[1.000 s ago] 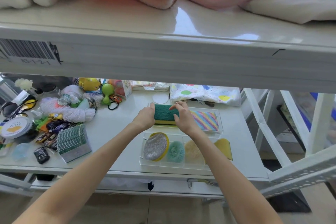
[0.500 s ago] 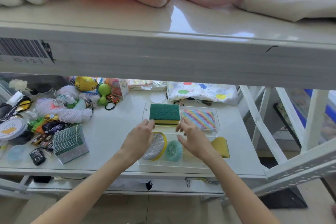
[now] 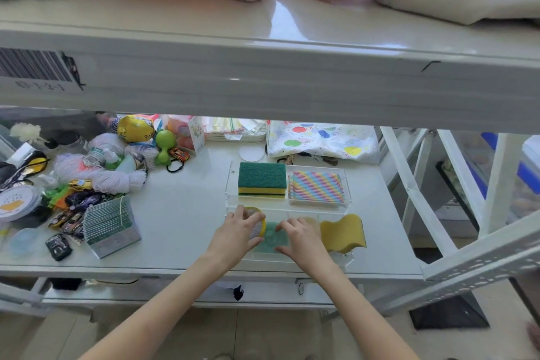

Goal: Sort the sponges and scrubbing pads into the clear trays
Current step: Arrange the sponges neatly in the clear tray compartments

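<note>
Two clear trays sit on the white shelf. The far tray (image 3: 230,199) holds a green-and-yellow sponge (image 3: 261,178) on the left and a rainbow-striped pad (image 3: 316,186) on the right. The near tray (image 3: 344,259) holds a silver round scrubber with a yellow rim (image 3: 258,228), a teal mesh scrubber (image 3: 273,238), a pale yellow pad (image 3: 309,219) and a wavy yellow sponge (image 3: 343,232). My left hand (image 3: 236,232) grips the silver scrubber. My right hand (image 3: 301,238) rests over the teal scrubber with its fingers spread.
A pile of clutter fills the shelf's left side: yarn (image 3: 117,178), toy cars (image 3: 73,213), a stack of green-edged pads (image 3: 109,226), a green toy (image 3: 164,145). A polka-dot bag (image 3: 321,140) lies behind the trays. The upper shelf (image 3: 263,82) overhangs with towels on it.
Both hands let go of the green-and-yellow sponge, left in the far tray, and pulled back to the near tray. My left hand closed on the silver scrubber.
</note>
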`<state>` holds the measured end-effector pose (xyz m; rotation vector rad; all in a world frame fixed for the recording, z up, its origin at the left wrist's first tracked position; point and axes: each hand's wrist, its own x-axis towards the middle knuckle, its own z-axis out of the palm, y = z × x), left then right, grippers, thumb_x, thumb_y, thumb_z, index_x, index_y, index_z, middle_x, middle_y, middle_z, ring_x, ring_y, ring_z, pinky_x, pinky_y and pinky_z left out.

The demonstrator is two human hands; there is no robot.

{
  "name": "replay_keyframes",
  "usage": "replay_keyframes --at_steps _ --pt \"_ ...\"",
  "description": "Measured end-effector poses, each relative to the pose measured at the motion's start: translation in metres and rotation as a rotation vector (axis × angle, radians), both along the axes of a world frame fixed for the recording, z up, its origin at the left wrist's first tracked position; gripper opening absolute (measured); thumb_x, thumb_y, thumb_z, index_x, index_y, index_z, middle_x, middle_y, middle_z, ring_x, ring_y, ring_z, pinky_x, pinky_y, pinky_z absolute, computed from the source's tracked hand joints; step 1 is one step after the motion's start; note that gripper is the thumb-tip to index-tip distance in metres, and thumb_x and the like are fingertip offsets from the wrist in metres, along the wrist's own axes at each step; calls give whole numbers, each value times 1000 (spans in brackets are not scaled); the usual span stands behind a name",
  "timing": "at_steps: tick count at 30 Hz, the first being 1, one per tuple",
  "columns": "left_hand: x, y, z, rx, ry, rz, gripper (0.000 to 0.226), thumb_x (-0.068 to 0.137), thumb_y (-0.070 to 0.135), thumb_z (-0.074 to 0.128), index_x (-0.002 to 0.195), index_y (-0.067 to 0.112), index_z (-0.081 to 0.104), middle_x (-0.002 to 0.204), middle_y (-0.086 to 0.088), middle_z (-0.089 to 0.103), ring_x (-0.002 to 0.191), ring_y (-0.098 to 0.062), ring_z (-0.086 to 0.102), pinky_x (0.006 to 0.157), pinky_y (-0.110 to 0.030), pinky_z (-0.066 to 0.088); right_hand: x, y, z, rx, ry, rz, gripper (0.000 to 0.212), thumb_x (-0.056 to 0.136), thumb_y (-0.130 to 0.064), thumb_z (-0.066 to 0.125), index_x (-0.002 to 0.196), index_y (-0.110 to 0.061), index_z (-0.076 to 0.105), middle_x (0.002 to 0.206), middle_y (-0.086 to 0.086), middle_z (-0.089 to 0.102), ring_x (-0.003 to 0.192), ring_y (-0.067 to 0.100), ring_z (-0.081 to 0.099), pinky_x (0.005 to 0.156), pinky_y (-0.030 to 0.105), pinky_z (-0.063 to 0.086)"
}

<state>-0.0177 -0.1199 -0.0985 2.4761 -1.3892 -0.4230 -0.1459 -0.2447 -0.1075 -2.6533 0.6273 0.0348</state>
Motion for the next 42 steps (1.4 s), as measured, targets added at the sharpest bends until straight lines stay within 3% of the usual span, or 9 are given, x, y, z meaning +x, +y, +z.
replay_keyframes --at_steps 7,13,22,28,32,42 --pt "1 0 0 -7 9 -4 48 86 45 59 130 33 43 122 -7 45 112 -24 49 85 -37 54 -13 -12 10 -89 -139 -101 37 86 -28 63 120 -18 55 123 3 56 117 21 47 101 33 39" --pt "-1 4 -1 -22 15 -9 49 88 44 56 133 35 39 123 -6 43 113 -22 46 86 -36 54 -33 -28 10 -131 23 -119 39 88 -19 60 125 -17 51 122 8 55 115 24 45 102 32 35" --pt "-1 4 1 -22 36 -10 50 88 44 57 133 35 39 123 -6 42 113 -22 45 88 -36 54 -33 -32 7 -215 119 -86 47 83 -41 63 122 -16 54 121 5 62 121 24 43 104 36 30" --pt "2 3 1 -9 61 -19 51 87 46 57 133 36 39 125 -5 41 116 -22 45 93 -38 52 -69 -51 31 -245 -48 -256 43 82 -38 66 122 -25 54 126 0 56 116 22 47 99 35 36" --pt "1 2 2 -19 76 -13 51 86 46 58 132 35 40 123 -5 42 114 -22 45 94 -37 50 -92 -65 34 -88 -3 -297 38 81 -25 71 116 -22 57 134 4 44 114 22 45 95 34 44" --pt "-1 1 5 -1 70 -7 50 86 46 58 132 34 41 124 -5 43 114 -22 45 92 -36 51 -88 -76 34 -16 4 -235 37 78 -21 74 112 -18 60 125 3 54 114 18 45 100 28 39"
